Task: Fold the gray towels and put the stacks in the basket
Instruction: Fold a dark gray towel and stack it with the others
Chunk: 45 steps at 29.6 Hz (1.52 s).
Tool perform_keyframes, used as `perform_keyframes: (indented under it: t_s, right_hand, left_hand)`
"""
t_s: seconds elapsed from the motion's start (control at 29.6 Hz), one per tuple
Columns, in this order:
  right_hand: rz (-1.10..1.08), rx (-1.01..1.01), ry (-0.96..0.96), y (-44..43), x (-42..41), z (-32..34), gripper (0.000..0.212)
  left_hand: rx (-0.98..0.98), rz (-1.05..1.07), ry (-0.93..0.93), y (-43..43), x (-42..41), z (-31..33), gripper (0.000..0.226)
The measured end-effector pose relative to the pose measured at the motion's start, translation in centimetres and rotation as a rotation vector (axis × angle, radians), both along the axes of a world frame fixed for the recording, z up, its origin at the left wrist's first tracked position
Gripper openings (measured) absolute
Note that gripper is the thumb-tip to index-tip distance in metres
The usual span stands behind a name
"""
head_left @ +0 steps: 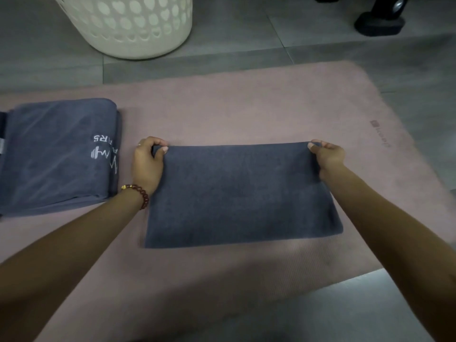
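Note:
A gray towel, folded into a flat rectangle, lies in the middle of a pink mat. My left hand pinches its far left corner and my right hand pinches its far right corner. To the left on the mat sits a stack of folded gray towels with white lettering on the top one. A cream perforated basket stands on the floor beyond the mat, at the upper left; its inside is out of view.
Gray floor tiles surround the mat. A black wheeled base stands at the upper right. A beaded bracelet is on my left wrist.

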State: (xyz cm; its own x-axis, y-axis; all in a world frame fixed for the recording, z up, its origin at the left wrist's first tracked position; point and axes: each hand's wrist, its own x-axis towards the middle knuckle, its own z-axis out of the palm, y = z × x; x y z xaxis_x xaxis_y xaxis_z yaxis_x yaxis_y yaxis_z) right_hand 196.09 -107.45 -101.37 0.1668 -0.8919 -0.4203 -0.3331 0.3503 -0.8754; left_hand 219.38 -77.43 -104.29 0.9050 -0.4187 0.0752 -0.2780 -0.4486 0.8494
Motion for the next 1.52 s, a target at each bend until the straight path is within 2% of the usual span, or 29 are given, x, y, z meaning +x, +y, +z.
perform_keyframes:
  t_s: [0.14, 0.2, 0.27, 0.3, 0.37, 0.47, 0.54, 0.64, 0.71, 0.81, 0.88, 0.95, 1.01, 1.18, 1.35, 1.45, 1.52]
  right_hand:
    - [-0.048, -0.02, 0.002, 0.0, 0.0, 0.2, 0.017]
    - [0.049, -0.189, 0.164, 0.5, -0.1, 0.2, 0.005]
    - [0.254, -0.578, 0.479, 1.4, -0.5, -0.1, 0.028]
    - [0.388, -0.792, 0.559, 2.3, -0.5, -0.3, 0.037]
    - [0.738, -1.043, 0.578, 4.7, 0.2, -0.3, 0.049]
    - [1.198, -1.134, 0.636, 7.8, 1.6, -0.4, 0.063]
    - [1.276, -1.049, 0.739, 8.0, 1.7, -1.1, 0.07]
    - [1.093, -0.92, 0.837, 5.7, -0.6, -2.3, 0.075]
    - [0.889, -0.843, 0.867, 4.2, -3.2, -2.3, 0.071]
    - [0.709, -0.667, 0.91, 4.8, -6.3, -2.2, 0.066]
    - [0.719, -0.729, 0.896, 7.1, -8.1, -2.2, 0.068]
    - [0.877, -0.865, 0.839, 9.6, -10.5, -2.3, 0.063]
    - [0.945, -0.889, 0.828, 11.4, -13.2, -2.7, 0.06]
    - [0.657, -0.619, 0.807, 12.6, -14.9, -2.7, 0.064]
    - [0.506, -0.526, 0.445, 11.5, -13.1, -1.2, 0.048]
    - [0.43, -0.53, 0.345, 11.1, -13.4, -0.8, 0.047]
    - [0.358, -0.465, 0.281, 11.0, -13.4, -0.5, 0.046]
  left_hand:
    - [0.054, -0.01, -0.062, -0.5, 0.0, 0.5, 0.008]
    - [0.146, -0.008, -0.143, -0.5, -0.4, 0.7, 0.011]
    - [0.318, -0.003, -0.303, -0.5, -0.9, 1.2, 0.023]
    - [0.386, -0.04, -0.398, -0.6, -1.2, 1.4, 0.029]
    - [0.443, -0.251, -0.578, -0.9, -2.4, 2.0, 0.038]
    - [0.594, -0.671, -0.68, -2.4, -4.9, 1.4, 0.059]
    - [0.715, -0.758, -0.615, -3.1, -5.4, 0.4, 0.067]
    - [0.757, -0.706, -0.573, -2.8, -3.8, -0.7, 0.069]
    - [0.76, -0.613, -0.541, -1.8, -2.5, -0.8, 0.071]
    - [0.769, -0.499, -0.482, -0.3, -2.1, -0.5, 0.076]
    - [0.775, -0.464, -0.444, 1.0, -3.2, -0.3, 0.077]
    - [0.754, -0.563, -0.521, 3.1, -5.1, -0.3, 0.076]
    - [0.731, -0.725, -0.625, 5.8, -7.2, -0.5, 0.071]
    - [0.739, -0.801, -0.667, 9.5, -7.7, -1.2, 0.065]
    - [0.759, -0.802, -0.677, 9.6, -7.9, -1.0, 0.066]
    - [0.762, -0.802, -0.664, 9.7, -7.6, -0.9, 0.067]
    - [0.754, -0.803, -0.662, 9.8, -7.5, -1.0, 0.067]
